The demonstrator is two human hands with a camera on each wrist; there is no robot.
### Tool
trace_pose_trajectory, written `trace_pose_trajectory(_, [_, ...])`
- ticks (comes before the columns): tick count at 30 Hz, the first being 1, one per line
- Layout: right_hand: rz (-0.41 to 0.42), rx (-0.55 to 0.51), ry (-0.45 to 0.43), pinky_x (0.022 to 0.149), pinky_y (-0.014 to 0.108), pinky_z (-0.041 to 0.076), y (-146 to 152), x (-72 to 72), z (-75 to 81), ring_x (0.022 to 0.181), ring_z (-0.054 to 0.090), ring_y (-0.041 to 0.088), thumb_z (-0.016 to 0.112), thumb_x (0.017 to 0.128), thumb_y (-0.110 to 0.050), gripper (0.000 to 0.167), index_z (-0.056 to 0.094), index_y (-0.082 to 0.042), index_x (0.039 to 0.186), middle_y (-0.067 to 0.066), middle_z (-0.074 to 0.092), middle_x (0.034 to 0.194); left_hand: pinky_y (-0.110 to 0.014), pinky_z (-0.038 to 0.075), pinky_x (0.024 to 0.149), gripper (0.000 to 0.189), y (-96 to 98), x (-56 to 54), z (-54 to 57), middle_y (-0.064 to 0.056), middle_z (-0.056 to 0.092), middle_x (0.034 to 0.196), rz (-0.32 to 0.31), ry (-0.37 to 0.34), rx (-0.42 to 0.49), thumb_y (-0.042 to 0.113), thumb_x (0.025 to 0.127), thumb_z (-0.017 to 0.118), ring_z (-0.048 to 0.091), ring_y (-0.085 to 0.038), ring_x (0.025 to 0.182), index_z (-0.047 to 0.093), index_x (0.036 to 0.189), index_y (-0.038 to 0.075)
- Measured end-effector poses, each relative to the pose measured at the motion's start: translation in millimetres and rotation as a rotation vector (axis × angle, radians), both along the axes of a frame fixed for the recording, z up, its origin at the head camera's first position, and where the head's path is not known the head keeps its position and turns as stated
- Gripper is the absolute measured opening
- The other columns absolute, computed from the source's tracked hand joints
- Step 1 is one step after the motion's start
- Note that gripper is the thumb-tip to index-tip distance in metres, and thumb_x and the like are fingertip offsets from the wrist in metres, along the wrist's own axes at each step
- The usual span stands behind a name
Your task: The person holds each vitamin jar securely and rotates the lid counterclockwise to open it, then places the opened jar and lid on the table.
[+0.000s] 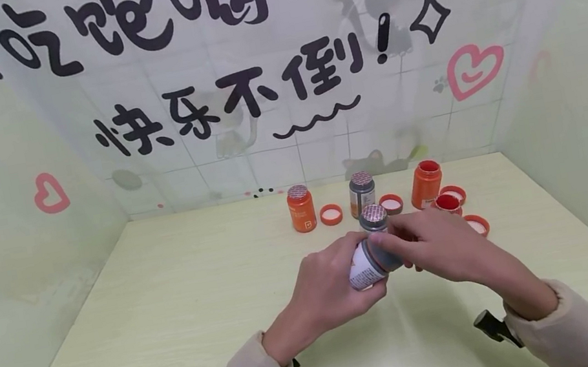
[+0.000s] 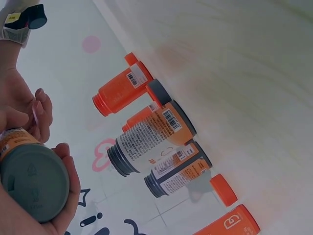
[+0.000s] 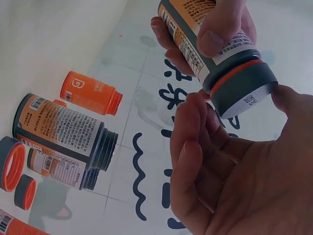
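My left hand (image 1: 327, 289) grips a grey bottle (image 1: 364, 271) with a white and orange label, tilted above the table. In the left wrist view its round grey base (image 2: 36, 181) faces the camera. The bottle's grey cap (image 3: 244, 90) sits at the neck, an orange band showing between cap and bottle. My right hand (image 1: 443, 242) holds this cap, the thumb at one side and the fingers curled at the other. Just beyond the hands stands another grey bottle (image 3: 61, 129), its top covered with patterned foil.
Farther back stand a foil-topped orange bottle (image 1: 301, 210), a foil-topped grey bottle (image 1: 357, 197) and an uncapped orange bottle (image 1: 425, 188). A second uncapped orange bottle (image 1: 448, 203) is partly hidden behind my right hand. Loose caps lie beside them, including an orange cap (image 1: 331, 214). Walls enclose the table.
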State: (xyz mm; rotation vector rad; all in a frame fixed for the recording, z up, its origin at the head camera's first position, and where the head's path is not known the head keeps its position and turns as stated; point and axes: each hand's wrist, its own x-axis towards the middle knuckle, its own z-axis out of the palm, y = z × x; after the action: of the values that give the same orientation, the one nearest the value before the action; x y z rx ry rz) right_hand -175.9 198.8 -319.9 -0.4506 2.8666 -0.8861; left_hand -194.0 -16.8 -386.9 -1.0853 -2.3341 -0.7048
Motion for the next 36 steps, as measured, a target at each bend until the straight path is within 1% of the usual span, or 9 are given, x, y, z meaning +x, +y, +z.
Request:
trace_pose_trajectory(3, [0.001, 0.005, -0.007, 0.06, 0.032, 0.052, -0.5, -0.7, -0.3, 0.065, 0.061, 0.014, 0.056, 0.098, -0.063, 0.043, 0.065, -0.022, 0.093, -0.004, 0.063, 0.072, -0.016, 0.047, 0.056, 0.058, 0.2, -1.0, -0.9, 0.005, 0.071, 0.096, 0.003, 0.002, -0.006, 0.034, 0.078, 0.084, 0.061, -0.003, 0.071, 0.059, 0.126, 0.015])
trace_pose_trajectory(7, [0.012, -0.018, -0.019, 0.059, 0.033, 0.054, -0.4, -0.3, 0.6, 0.065, 0.063, 0.016, 0.059, 0.096, -0.062, 0.04, 0.065, -0.022, 0.099, -0.004, 0.065, 0.076, -0.015, 0.045, 0.056, 0.057, 0.0, -1.8, -1.0, 0.006, 0.071, 0.095, 0.009, -0.012, -0.009, 0.035, 0.078, 0.083, 0.06, -0.003, 0.07, 0.058, 0.126, 0.015])
trace_pose_trajectory(13, [0.06, -0.099, -0.07, 0.059, 0.034, 0.056, 1.6, 1.3, 2.7, 0.063, 0.065, 0.017, 0.067, 0.095, -0.052, 0.039, 0.059, -0.019, 0.114, -0.001, 0.068, 0.08, -0.013, 0.045, 0.057, 0.056, -0.9, -1.6, 0.3, 0.005, 0.071, 0.093, 0.012, -0.044, 0.007, 0.034, 0.079, 0.083, 0.061, -0.003, 0.07, 0.059, 0.126, 0.014])
trace_pose_trajectory(17, [0.086, -0.133, -0.075, 0.059, 0.035, 0.057, 2.9, 2.8, 3.4, 0.062, 0.066, 0.017, 0.07, 0.094, -0.048, 0.041, 0.058, -0.018, 0.119, -0.001, 0.069, 0.081, -0.013, 0.045, 0.057, 0.055, -1.3, -1.4, -0.3, 0.004, 0.071, 0.092, 0.007, -0.044, 0.01, 0.034, 0.079, 0.083, 0.06, -0.003, 0.07, 0.059, 0.125, 0.013])
trace_pose_trajectory(21, [0.076, -0.121, -0.067, 0.059, 0.035, 0.056, 2.8, 3.6, 4.4, 0.063, 0.066, 0.016, 0.069, 0.095, -0.051, 0.042, 0.058, -0.02, 0.121, -0.001, 0.069, 0.082, -0.013, 0.045, 0.056, 0.055, -1.2, -1.0, -1.2, 0.005, 0.071, 0.091, 0.009, -0.031, 0.018, 0.033, 0.078, 0.083, 0.06, -0.003, 0.069, 0.06, 0.124, 0.014])
trace_pose_trajectory(24, [0.039, -0.088, -0.059, 0.059, 0.035, 0.055, 1.9, 3.1, 5.2, 0.063, 0.065, 0.017, 0.063, 0.096, -0.056, 0.041, 0.059, -0.021, 0.118, -0.002, 0.069, 0.082, -0.014, 0.045, 0.056, 0.056, -1.1, -0.9, -1.2, 0.005, 0.071, 0.093, 0.012, -0.014, 0.013, 0.033, 0.078, 0.083, 0.061, -0.002, 0.07, 0.059, 0.124, 0.014])
trace_pose_trajectory(29, [-0.009, -0.018, -0.031, 0.058, 0.033, 0.052, 1.2, 1.1, 4.6, 0.063, 0.062, 0.016, 0.058, 0.097, -0.062, 0.043, 0.065, -0.02, 0.099, -0.001, 0.065, 0.076, -0.015, 0.046, 0.057, 0.059, -0.8, -0.3, -0.4, 0.006, 0.071, 0.097, 0.023, -0.003, -0.007, 0.035, 0.078, 0.084, 0.061, -0.004, 0.071, 0.058, 0.126, 0.015])
trace_pose_trajectory(32, [-0.013, 0.001, -0.022, 0.058, 0.033, 0.05, 1.4, 0.4, 3.4, 0.063, 0.061, 0.016, 0.058, 0.096, -0.063, 0.044, 0.065, -0.02, 0.091, -0.001, 0.063, 0.073, -0.015, 0.045, 0.056, 0.059, -0.8, -0.2, 0.1, 0.006, 0.071, 0.098, 0.029, -0.003, -0.017, 0.036, 0.078, 0.084, 0.061, -0.004, 0.072, 0.058, 0.127, 0.015])
trace_pose_trajectory(36, [0.0, -0.012, -0.023, 0.058, 0.032, 0.052, 1.7, 0.5, 2.3, 0.063, 0.061, 0.015, 0.06, 0.096, -0.061, 0.041, 0.064, -0.02, 0.09, -0.003, 0.063, 0.073, -0.015, 0.045, 0.057, 0.059, -1.0, 0.1, 0.6, 0.005, 0.072, 0.099, 0.029, -0.01, -0.026, 0.036, 0.078, 0.084, 0.061, -0.004, 0.072, 0.058, 0.127, 0.015])
